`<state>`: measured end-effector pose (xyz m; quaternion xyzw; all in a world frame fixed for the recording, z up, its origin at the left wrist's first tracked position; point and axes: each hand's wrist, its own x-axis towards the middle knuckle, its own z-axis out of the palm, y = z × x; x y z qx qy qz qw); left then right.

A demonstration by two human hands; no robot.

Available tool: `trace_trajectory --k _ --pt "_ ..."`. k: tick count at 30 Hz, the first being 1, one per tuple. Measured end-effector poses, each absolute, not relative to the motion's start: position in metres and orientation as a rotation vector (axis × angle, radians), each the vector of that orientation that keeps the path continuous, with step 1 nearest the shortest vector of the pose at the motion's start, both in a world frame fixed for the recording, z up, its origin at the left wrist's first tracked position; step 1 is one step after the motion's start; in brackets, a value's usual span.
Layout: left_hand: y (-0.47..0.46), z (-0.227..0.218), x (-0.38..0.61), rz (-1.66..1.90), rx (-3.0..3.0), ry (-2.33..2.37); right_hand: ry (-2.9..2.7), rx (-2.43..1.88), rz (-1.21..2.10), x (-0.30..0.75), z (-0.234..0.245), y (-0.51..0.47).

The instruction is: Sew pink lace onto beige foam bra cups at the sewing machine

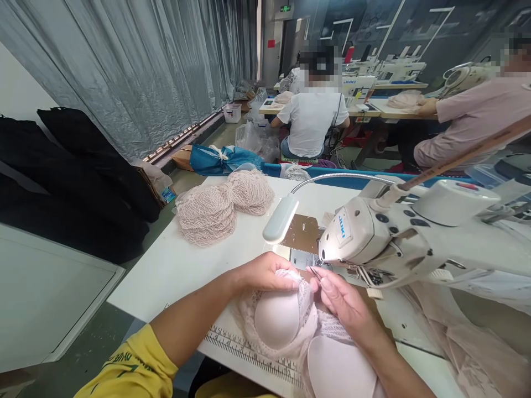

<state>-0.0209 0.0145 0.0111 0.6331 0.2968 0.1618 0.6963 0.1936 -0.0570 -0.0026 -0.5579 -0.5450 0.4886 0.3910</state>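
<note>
- At the near edge of the white table [182,265], just in front of the sewing machine [373,237], lies a pale pink bra [277,318] with moulded cups facing up and a lace border around them.
- The left hand [265,272] rests on the top of the left cup; its fingers [285,283] are pressed together, pinching the lace edge of the bra.
- The right hand [346,304] lies over the lace between the two cups. Its thumb and forefinger are closed on a thin metal tool [314,271] whose tip points up toward the machine head; what kind of tool it is cannot be told.
- The two hands nearly meet, just below the needle area of the sewing machine.
- A printed ruler strip [249,351] runs along the table edge under the bra.
- A small lamp [281,218] on a bent gooseneck hangs over a shiny metal plate [305,232] set into the table.
- Farther back on the table, well apart from the hands, sits a stack of lace cups [224,204].
- A yellow sleeve [133,370] covers the left upper arm.
- Beyond the table, a person in a white shirt [311,119] sits with their back turned at another machine, and a person in a pink top [468,119] sits at the right.
</note>
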Motion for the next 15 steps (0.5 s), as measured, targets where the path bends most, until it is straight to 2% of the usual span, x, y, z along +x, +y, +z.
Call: trace_trajectory --k 4,15 --pt "0.012 0.014 -0.021 0.380 1.348 0.696 -1.457 -1.421 1.209 0.197 0.002 -0.058" --pt "0.012 0.011 -0.016 0.334 1.348 0.627 -1.554 -1.320 1.392 0.187 0.009 -0.060"
